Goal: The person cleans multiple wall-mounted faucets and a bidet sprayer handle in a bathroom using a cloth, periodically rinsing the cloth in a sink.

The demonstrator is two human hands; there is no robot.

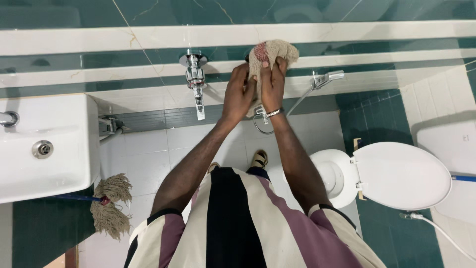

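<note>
Both my hands are raised against the green and white tiled wall, holding a beige knitted cloth (270, 52) with a reddish patch. My right hand (273, 84) grips the cloth from below, fingers pressed into it; a bracelet sits on that wrist. My left hand (239, 92) holds the cloth's lower left edge beside it. A chrome wall tap (195, 79) hangs just left of my hands. A chrome fitting (260, 111) with a hose loop is partly hidden behind my wrists.
A white sink (47, 149) with its drain is at the left. A string mop (110, 203) lies on the floor below it. A white toilet (391, 173) with raised lid stands at the right, a spray handle (327, 79) on the wall above it.
</note>
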